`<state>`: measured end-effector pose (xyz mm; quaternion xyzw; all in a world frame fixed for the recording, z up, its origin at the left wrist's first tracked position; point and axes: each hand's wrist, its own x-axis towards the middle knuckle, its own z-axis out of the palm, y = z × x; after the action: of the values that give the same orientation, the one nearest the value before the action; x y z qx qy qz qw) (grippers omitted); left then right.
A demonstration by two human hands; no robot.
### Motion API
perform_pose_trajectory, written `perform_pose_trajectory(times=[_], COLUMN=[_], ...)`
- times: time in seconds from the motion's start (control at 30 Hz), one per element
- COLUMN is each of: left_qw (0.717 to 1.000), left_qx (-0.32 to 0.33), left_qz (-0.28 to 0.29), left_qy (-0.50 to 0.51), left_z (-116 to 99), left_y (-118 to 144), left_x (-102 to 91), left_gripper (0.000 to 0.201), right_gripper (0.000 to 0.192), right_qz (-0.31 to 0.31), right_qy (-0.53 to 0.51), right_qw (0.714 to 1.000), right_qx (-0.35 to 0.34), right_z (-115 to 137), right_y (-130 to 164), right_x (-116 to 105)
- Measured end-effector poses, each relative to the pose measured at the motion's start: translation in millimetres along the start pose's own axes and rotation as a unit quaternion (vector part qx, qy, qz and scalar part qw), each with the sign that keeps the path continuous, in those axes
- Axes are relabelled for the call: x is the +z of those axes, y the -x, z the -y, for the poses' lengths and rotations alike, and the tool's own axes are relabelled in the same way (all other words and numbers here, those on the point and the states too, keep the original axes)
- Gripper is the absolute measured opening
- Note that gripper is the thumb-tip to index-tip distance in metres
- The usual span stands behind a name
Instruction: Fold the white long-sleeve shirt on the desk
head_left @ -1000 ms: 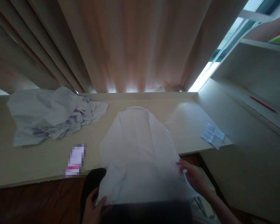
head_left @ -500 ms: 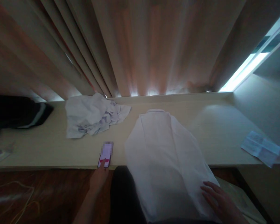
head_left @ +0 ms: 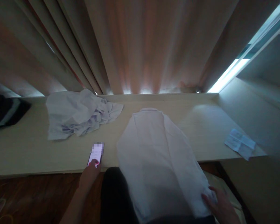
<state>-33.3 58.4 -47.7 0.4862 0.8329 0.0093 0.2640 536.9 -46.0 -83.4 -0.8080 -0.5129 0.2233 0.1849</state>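
"Two hands are in the head view, yes? What's the left one doing?"

"The left hand (head_left: pixel 91 172) reaches to the near edge of the pale table (head_left: pixel 198 130). A digit rests on the lit phone (head_left: pixel 96 153), over a red patch at its near end. The other fingers are partly hidden, so I can't tell how far the hand is open, or whether it has hold of the phone."

"And the right?"

"The right hand (head_left: pixel 221 203) is at the near right edge of the white shirt (head_left: pixel 151 152), fingers partly curled, some cloth showing between them. It's dim there; I can't say whether they are closed on it."

"Where does the shirt lie?"

"Spread out in the middle, its collar on the table towards the far side, its lower part coming over the near edge and beside a dark-clothed leg (head_left: pixel 115 193)."

"What else is on the table?"

"On the left, beyond the phone, a crumpled white cloth (head_left: pixel 72 115). At the far left, a black item with a pale stripe (head_left: pixel 9 112). On the right, well apart from the shirt, a creased pale sheet (head_left: pixel 240 142) near the side panel (head_left: pixel 249 115)."

"And behind?"

"A brownish curtain (head_left: pixel 142 46) hangs along the far side, with a bright window gap (head_left: pixel 233 71) at its right."
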Motion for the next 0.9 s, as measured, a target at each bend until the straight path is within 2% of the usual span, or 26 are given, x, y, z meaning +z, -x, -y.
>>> perform_pose_trajectory(times=[0.07,0.13,0.2,0.27,0.33,0.43,0.57,0.67,0.77,0.83,0.9], left_qw=[0.997,0.973,0.943,0.934,0.938,0.948,0.954,0.961,0.953,0.937,0.913], left_qx=[0.008,0.001,-0.03,-0.027,-0.003,0.029,0.058,0.067,0.04,0.009,-0.03], left_qz=[0.047,0.163,0.252,0.277,0.265,0.249,0.251,0.24,0.23,0.206,0.164], left_qy=[0.061,0.164,0.215,0.226,0.225,0.195,0.152,0.119,0.191,0.283,0.373], left_z=[-1,-2,-5,-11,-22,-44,-70,-75,-69,-61,-52], left_y=[29,65,99,123,134,137,144,150,148,145,143], left_x=[18.1,44.5,71.5,92.3,104.1,109.6,113.9,121.6,129.6,132.2,131.4], left_gripper=[0.04,0.048,0.055,0.054,0.05,0.047,0.037,0.032,0.044,0.049,0.044], right_gripper=[0.067,0.07,0.064,0.058,0.056,0.054,0.066,0.065,0.052,0.049,0.05], right_qz=[0.027,0.062,0.085,0.091,0.1,0.125,0.14,0.135,0.141,0.144,0.135], right_qy=[-0.039,-0.088,-0.122,-0.138,-0.153,-0.179,-0.266,-0.283,-0.278,-0.311,-0.329], right_qw=[0.995,0.983,0.975,0.973,0.97,0.96,0.917,0.901,0.898,0.89,0.892], right_qx=[0.088,0.147,0.163,0.161,0.16,0.177,0.263,0.301,0.311,0.3,0.279], right_z=[-1,-5,-10,-16,-19,-18,-12,-14,-17,-14,-6], right_y=[3,7,11,12,12,12,19,26,30,30,30], right_x=[-1,-1,-1,-1,-2,-6,-14,-17,-17,-17,-19])
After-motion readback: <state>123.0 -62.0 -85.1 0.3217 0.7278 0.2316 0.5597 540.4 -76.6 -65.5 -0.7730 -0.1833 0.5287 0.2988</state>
